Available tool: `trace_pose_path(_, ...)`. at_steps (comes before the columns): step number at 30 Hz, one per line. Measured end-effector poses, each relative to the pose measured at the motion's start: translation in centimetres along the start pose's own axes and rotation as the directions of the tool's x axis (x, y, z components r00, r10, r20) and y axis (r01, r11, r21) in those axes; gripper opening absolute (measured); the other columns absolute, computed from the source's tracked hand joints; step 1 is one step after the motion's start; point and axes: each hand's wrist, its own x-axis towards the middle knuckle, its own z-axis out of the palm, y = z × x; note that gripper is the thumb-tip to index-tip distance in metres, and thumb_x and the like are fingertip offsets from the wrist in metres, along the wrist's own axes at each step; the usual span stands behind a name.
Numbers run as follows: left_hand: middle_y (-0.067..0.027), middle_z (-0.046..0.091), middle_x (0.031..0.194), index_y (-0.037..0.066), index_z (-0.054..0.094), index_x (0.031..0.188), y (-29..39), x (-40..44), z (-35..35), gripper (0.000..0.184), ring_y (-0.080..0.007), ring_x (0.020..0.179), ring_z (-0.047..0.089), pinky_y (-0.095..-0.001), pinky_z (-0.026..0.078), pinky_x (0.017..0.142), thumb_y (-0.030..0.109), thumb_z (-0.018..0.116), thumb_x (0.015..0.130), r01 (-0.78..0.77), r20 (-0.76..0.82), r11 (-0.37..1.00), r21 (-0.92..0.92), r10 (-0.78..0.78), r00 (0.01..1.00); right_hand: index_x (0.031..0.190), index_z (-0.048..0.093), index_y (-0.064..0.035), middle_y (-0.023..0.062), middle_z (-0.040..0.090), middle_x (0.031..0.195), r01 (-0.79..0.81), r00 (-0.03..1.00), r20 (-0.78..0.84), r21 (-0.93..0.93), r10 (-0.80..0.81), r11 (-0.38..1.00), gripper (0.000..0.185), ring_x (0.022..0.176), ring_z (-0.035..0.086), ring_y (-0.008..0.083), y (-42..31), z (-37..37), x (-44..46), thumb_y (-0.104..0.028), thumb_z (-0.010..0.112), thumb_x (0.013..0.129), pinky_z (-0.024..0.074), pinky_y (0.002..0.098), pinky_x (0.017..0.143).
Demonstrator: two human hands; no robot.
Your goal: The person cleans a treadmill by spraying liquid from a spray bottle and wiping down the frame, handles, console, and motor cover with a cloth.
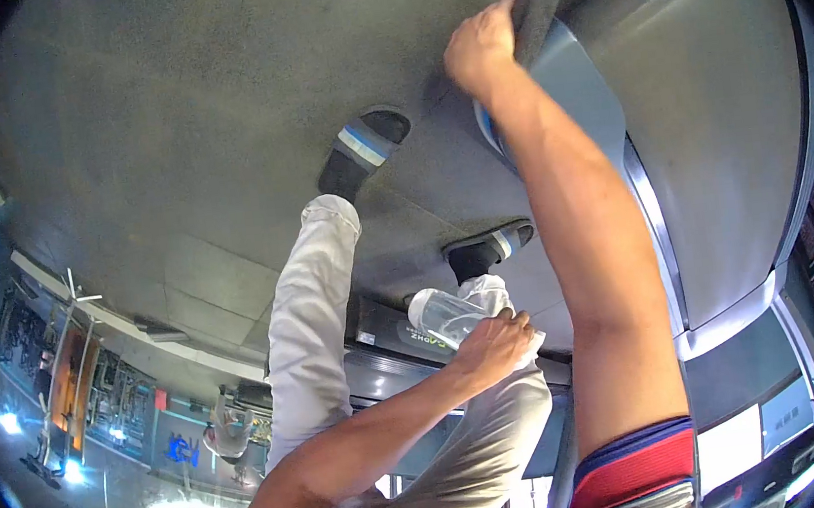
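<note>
My left hand (499, 351), in front of my knee, is closed around a clear plastic bottle (448, 315). The bottle lies tilted, its whitish end pointing up and left, and printed lettering shows by its lower side. Farther out, my right arm is stretched forward. My right hand (485, 49) grips a dark grey cloth or pad (538, 12) at the upper edge of a smooth blue-grey rounded panel (573, 88). Whether the cloth presses on the panel is hard to tell.
A large grey curved body panel (706, 74), apparently a vehicle's, rises on the right. My feet in striped slippers (366, 147) stand on the grey floor (164, 111). Another person (230, 433) appears at lower left, near a wheeled metal stand (62, 384).
</note>
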Motion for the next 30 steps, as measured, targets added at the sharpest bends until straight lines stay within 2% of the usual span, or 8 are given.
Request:
trace_pose_path(4,-0.0131,0.063,0.106,0.002,0.066,0.097,-0.2,0.0,0.6,0.025,-0.0295,0.096,0.064,-0.0371,0.057,0.082,0.01,0.071,0.074,-0.031,0.058,0.998,0.045,0.028,0.998,0.136,0.058,0.002,0.0175,0.047,0.152,-0.077,0.965,-0.262,-0.274,0.003,0.959,0.047,0.144,0.035,0.0432,-6.0,6.0,-6.3,-0.025,0.048,0.1,0.0239,0.0663,0.114)
trace_pose_path(8,-0.0151,0.067,0.105,0.0,0.069,0.093,0.1,1.1,0.4,0.023,-0.0308,0.101,0.065,-0.0381,0.057,0.082,0.005,0.071,0.071,0.021,0.116,0.998,0.061,-0.028,0.993,0.145,0.052,-0.0258,0.0159,0.027,0.162,0.018,0.68,-0.687,0.365,0.256,0.931,0.055,0.149,0.017,0.0475,-7.0,19.0,-14.0,-0.045,0.059,0.093,0.0149,0.0737,0.113)
trace_pose_path(10,-0.0154,0.067,0.106,0.0,0.069,0.094,0.7,1.1,-0.5,0.024,-0.0308,0.103,0.065,-0.0387,0.057,0.082,0.003,0.071,0.07,0.015,0.132,0.998,0.069,-0.024,0.991,0.144,0.05,-0.0376,0.0157,0.024,0.162,-0.115,0.755,-0.488,0.559,0.438,0.821,0.06,0.15,0.011,0.05,-5.7,24.3,-18.1,-0.053,0.064,0.088,0.0133,0.0745,0.113)
trace_pose_path(16,-0.0165,0.068,0.106,0.001,0.071,0.094,0.4,1.2,2.1,0.018,-0.0298,0.1,0.066,-0.0382,0.058,0.081,0.01,0.066,0.079,-0.067,0.262,0.987,0.149,0.026,0.965,0.143,0.049,-0.0095,0.0294,0.041,0.14,-0.288,0.37,-0.259,0.881,0.892,0.375,0.068,0.133,0.034,0.0514,-1.8,19.8,-15.5,-0.043,0.064,0.086,0.0172,0.0689,0.113)
trace_pose_path(18,-0.0161,0.068,0.106,0.002,0.071,0.093,-0.1,1.4,3.0,0.018,-0.0299,0.099,0.066,-0.0383,0.058,0.08,0.012,0.068,0.078,-0.103,0.31,0.969,0.224,0.029,0.95,0.141,0.051,-0.011,0.0217,0.051,0.125,-0.302,0.236,-0.277,0.89,0.931,0.341,0.065,0.12,0.045,0.0427,0.0,18.2,-13.0,-0.042,0.064,0.086,0.0252,0.0653,0.109)
trace_pose_path(22,-0.0154,0.067,0.105,0.003,0.07,0.092,-0.3,2.0,3.5,0.02,-0.0305,0.098,0.066,-0.0391,0.057,0.08,0.013,0.072,0.075,-0.098,0.337,0.968,0.231,0.014,0.941,0.137,0.057,-0.0124,0.0132,0.057,0.116,-0.206,0.309,-0.517,0.783,0.798,0.586,0.056,0.109,0.051,0.0345,1.7,24.4,-17.4,-0.039,0.062,0.088,0.034,0.0559,0.103)
trace_pose_path(28,-0.0106,0.06,0.104,0.007,0.064,0.097,-0.6,1.8,5.3,0.036,-0.0295,0.101,0.061,-0.0411,0.054,0.082,0.022,0.082,0.07,-0.09,0.346,0.959,0.267,-0.008,0.938,0.132,0.056,-0.0046,0.0166,0.057,0.111,-0.342,0.136,-0.304,0.879,0.943,0.332,0.061,0.109,0.05,0.0362,1.4,28.9,-19.6,-0.037,0.064,0.081,0.0286,0.0586,0.104)
trace_pose_path(30,-0.0111,0.06,0.104,0.007,0.064,0.096,-1.1,1.7,6.1,0.034,-0.03,0.101,0.062,-0.0417,0.054,0.082,0.019,0.081,0.069,-0.112,0.371,0.958,0.266,0.006,0.928,0.13,0.056,-0.0037,0.0142,0.06,0.102,-0.174,0.232,-0.256,0.938,0.939,0.299,0.06,0.108,0.051,0.0326,1.9,23.7,-17.7,-0.036,0.064,0.08,0.0301,0.0562,0.101)
